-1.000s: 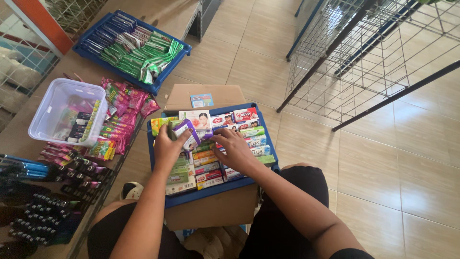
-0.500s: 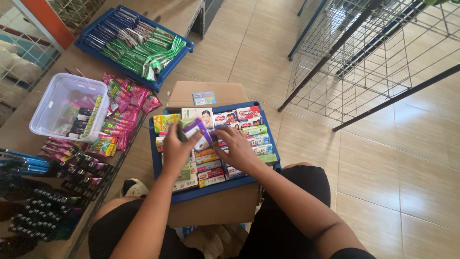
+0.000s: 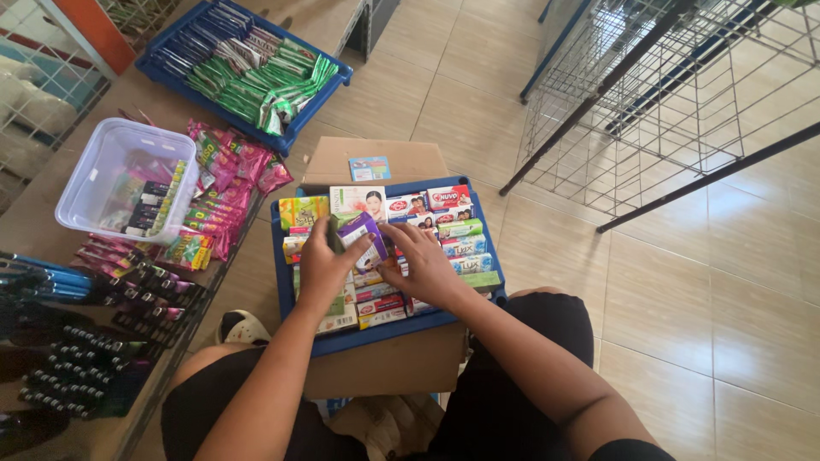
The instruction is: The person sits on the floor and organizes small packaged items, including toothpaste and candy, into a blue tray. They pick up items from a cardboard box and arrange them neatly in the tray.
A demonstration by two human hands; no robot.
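Observation:
A blue tray [image 3: 284, 286] full of small soap boxes rests on a cardboard box [image 3: 401, 363] in front of my knees. My left hand [image 3: 323, 266] grips a small purple soap box [image 3: 365, 240] lifted just above the tray. My right hand [image 3: 424, 265] lies over the packed boxes next to it, fingertips touching the purple box's right side. Red, green and white soap boxes [image 3: 451, 227] fill the tray's far and right rows.
A low shelf on the left carries a clear plastic tub [image 3: 109, 177], pink sachets [image 3: 224, 183] and dark bottles [image 3: 81, 358]. A second blue tray [image 3: 179, 43] with green sachets sits further back. A wire rack [image 3: 683, 94] stands on the tiled floor to the right.
Both hands stay over the tray. The purple box has shifted slightly in my left hand, and my right hand has come closer to it.

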